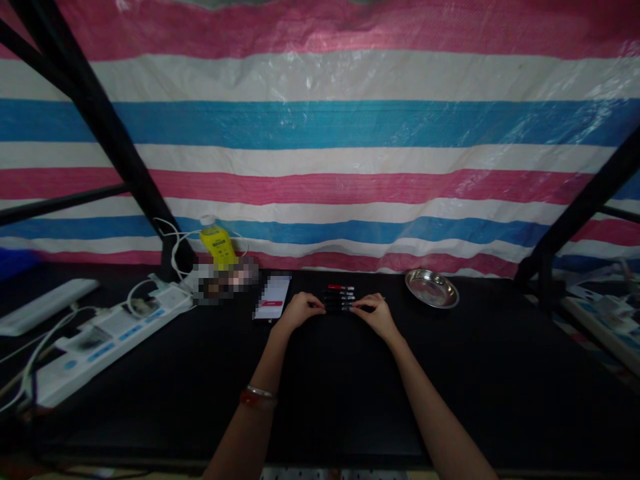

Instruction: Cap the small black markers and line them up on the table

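Observation:
A row of pens lies crosswise on the black tabletop, with a red pen (341, 287) at the far end and several black pens (340, 299) nearer to me. My left hand (303, 309) pinches the left end of the nearest black pen (339, 309) between thumb and fingertips. At that pen's right end, my right hand (373, 312) has its thumb and forefinger closed on the tip. The pens lie roughly parallel and close together. Dark pen bodies blend into the table, so their exact edges are hard to make out.
A phone (273, 297) lies left of my left hand. Farther right is a round metal dish (432, 289). Back left stands a yellow-labelled bottle (218, 244) beside a blurred-out item. A white power strip (115, 340) with cables runs along the left; another strip (600, 327) is at right.

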A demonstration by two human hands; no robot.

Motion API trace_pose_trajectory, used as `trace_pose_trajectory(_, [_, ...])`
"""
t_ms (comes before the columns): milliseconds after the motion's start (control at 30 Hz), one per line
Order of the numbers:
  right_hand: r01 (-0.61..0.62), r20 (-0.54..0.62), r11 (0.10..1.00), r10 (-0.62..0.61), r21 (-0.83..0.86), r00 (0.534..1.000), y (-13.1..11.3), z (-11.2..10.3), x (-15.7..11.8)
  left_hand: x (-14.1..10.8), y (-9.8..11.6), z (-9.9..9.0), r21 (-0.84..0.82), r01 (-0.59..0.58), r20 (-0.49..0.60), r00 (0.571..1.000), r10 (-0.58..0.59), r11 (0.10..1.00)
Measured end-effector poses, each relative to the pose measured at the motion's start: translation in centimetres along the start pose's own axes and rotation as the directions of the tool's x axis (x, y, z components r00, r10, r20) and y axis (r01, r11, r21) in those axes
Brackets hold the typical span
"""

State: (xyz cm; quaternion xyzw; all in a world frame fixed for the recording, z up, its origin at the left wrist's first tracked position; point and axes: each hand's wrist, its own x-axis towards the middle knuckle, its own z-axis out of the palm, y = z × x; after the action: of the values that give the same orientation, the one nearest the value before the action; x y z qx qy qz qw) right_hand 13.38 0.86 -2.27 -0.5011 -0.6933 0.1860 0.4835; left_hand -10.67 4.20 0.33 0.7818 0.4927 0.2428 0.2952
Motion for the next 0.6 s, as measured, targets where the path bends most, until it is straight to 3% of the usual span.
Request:
trace_pose_trajectory(300, [0.027,0.036,0.983,-0.021,-0.184,0.999,-0.5,0.0,-0.2,0.0,-0.3,-0.1,-0.048,0.014,-0.019,1.0,-0.015,0.999])
trace_pose_trajectory(400, [-0.05,-0.122,0.978,0.025,-0.2,0.992,-0.4,-0.6,0.0,-0.1,-0.1,-0.2,-0.082,0.052,-0.025,0.998,-0.054,0.995])
trace_pose_trajectory(500, [-0.264,-0.371,0.928,0.156,-0.262,0.915,0.4,-1.6,0.1,-0.1,0.1,0.0,-0.135,0.071,-0.076,0.994,-0.082,0.988])
trace_pose_trajectory(600, [-0.422,-0.428,0.839,0.261,-0.343,0.865,1.4,-2.2,0.1,0.0,0.5,0.3,-0.164,0.055,-0.176,0.981,-0.084,0.985])
